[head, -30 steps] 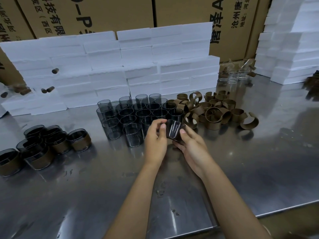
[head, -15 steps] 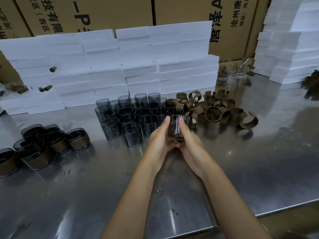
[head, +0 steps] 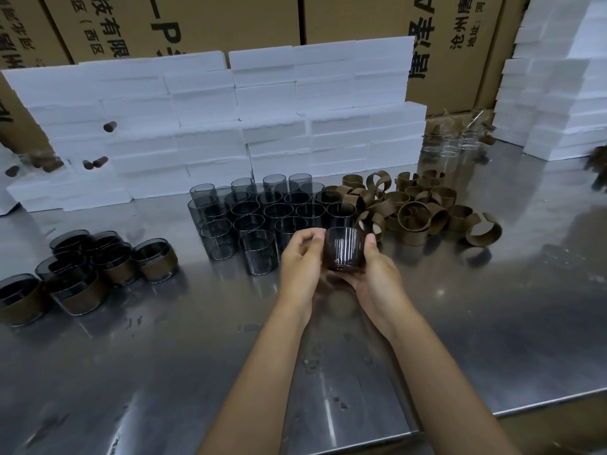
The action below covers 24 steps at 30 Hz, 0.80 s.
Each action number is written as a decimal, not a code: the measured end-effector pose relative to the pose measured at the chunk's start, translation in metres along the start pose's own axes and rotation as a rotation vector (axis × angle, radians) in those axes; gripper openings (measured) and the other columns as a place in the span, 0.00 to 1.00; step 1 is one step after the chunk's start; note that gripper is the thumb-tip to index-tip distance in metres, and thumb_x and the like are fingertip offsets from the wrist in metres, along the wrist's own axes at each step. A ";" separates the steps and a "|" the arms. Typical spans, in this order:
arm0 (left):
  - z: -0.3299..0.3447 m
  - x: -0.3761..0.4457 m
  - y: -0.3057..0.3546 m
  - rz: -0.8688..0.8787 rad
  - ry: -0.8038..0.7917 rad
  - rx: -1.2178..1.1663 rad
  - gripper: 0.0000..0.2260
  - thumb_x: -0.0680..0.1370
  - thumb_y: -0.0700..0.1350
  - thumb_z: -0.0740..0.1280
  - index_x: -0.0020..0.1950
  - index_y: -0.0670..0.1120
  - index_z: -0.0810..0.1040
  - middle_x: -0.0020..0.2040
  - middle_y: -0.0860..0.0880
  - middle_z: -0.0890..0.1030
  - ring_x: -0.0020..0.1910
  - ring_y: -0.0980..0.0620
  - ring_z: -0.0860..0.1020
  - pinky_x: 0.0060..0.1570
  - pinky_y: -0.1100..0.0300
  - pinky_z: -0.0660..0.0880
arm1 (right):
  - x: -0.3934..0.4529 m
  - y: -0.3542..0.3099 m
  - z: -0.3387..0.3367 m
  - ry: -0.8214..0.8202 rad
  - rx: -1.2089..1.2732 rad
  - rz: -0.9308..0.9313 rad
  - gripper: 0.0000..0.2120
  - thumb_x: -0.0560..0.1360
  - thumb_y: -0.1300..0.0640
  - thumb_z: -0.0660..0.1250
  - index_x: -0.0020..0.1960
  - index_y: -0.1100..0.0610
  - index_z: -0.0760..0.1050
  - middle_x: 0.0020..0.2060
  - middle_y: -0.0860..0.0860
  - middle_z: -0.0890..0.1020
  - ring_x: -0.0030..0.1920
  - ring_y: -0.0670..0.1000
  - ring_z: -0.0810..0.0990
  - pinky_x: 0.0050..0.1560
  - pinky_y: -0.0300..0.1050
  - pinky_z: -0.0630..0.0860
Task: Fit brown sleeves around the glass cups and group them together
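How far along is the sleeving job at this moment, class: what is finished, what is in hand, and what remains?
Done: a group of sleeved cups stands at the left of the steel table. In hand: the left hand and right hand hold one glass cup between them; whether it has a sleeve is hard to tell. Left: a block of bare cups and a pile of brown sleeves behind it.

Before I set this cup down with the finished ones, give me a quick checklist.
1. Both hands hold the cup: left hand and right hand grip its sides: ok.
2. Sleeve fully seated round the cup: cannot tell.
3. Cup lifted off the steel table: ok.
4. Finished group at far left, bare table beside it: ok.
5. Path leftward passes in front of the bare cups: ok.
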<state>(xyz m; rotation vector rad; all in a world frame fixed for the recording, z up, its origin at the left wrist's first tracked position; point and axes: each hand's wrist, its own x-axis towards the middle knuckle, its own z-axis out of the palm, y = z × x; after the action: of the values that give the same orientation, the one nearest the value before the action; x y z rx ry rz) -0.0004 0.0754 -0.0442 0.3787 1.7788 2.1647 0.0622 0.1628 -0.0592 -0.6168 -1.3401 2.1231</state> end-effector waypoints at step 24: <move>0.005 -0.009 0.007 0.002 -0.108 -0.014 0.16 0.79 0.53 0.72 0.62 0.46 0.83 0.59 0.44 0.84 0.50 0.57 0.82 0.44 0.68 0.77 | -0.013 -0.004 0.004 -0.072 -0.356 -0.111 0.53 0.66 0.17 0.52 0.81 0.49 0.62 0.77 0.51 0.71 0.77 0.53 0.69 0.77 0.58 0.65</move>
<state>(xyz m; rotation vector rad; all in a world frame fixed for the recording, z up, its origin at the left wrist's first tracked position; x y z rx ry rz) 0.0093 0.0753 -0.0364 0.4850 1.7049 2.1143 0.0695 0.1528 -0.0531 -0.5920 -1.7697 1.8476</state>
